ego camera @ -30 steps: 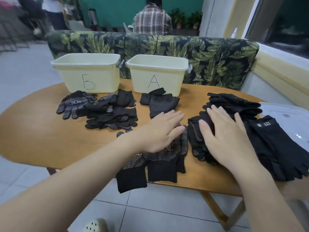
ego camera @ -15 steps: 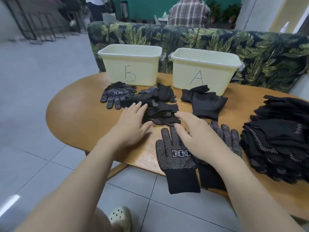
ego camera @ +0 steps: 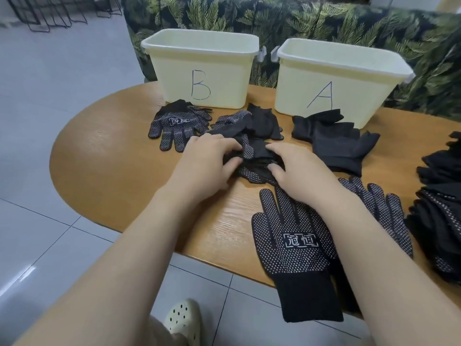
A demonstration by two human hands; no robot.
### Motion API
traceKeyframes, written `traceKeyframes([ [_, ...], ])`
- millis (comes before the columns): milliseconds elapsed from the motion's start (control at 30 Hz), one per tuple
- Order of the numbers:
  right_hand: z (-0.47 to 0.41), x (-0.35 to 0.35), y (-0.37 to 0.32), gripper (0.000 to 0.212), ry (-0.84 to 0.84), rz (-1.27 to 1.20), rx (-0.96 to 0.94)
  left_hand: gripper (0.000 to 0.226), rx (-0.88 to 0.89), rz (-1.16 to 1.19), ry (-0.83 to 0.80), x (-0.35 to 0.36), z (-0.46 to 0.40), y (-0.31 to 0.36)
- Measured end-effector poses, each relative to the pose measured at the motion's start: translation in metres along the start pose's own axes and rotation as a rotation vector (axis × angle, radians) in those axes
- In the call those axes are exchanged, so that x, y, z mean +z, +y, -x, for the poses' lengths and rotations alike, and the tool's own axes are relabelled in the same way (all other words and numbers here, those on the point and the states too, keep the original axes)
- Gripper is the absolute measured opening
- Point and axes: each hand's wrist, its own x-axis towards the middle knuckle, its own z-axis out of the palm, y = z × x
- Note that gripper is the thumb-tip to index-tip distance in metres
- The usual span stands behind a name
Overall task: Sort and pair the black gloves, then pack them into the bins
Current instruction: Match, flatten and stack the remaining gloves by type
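**Both hands in the middle glove heap**

Centre of the frame: the left hand [ego camera: 203, 166] and the right hand [ego camera: 296, 171] meet over a loose heap of black gloves [ego camera: 249, 143] on the wooden counter [ego camera: 112, 158]. The left hand's fingers curl over the heap's left side, with the thumb pressed in against the fabric, pinching a fold of it. The right hand's fingers bend into the heap from the right and grip the dark cloth there, thumb tucked along the lower edge.

Upper middle of the frame, two pale yellow bins stand side by side at the counter's far edge: bin B [ego camera: 199, 71] on the left and bin A [ego camera: 334, 78] on the right, each with its letter handwritten on the front. Their insides cannot be seen from this angle.

Just in front of bin B lies a dotted glove [ego camera: 175, 127], palm up, fingers pointing toward the lower left. In front of bin A sits a small stack of plain black gloves [ego camera: 336, 138]. In the lower centre, a dotted glove with a printed logo [ego camera: 294, 248] lies flat with its cuff hanging over the counter's near edge; a second dotted glove [ego camera: 389, 216] shows beyond the right forearm. At the right edge of the frame is a tall pile of gloves [ego camera: 441, 216], partly cut off.

A leaf-patterned sofa [ego camera: 349, 23] runs behind the bins.
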Motion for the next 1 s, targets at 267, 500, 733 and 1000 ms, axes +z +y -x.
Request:
traceKeyframes([
  [267, -0.001, -0.005, -0.002, 0.039, 0.111, -0.117, 0.032, 0.015, -0.001, 0.319, 0.164, -0.007, 0.001, 0.002],
  [500, 0.007, -0.009, -0.007, 0.023, 0.396, -0.130, -0.043, 0.014, -0.011, 0.714, 0.200, -0.040, 0.012, 0.024],
  [733, 0.016, -0.023, -0.008, 0.014, 0.536, -0.472, -0.081, 0.018, -0.115, 1.023, 0.243, -0.060, 0.031, 0.023],
  [1000, 0.047, -0.042, -0.041, 0.015, 0.402, -0.971, -0.251, 0.016, -0.265, 1.266, 0.096, -0.072, 0.054, 0.000],
])
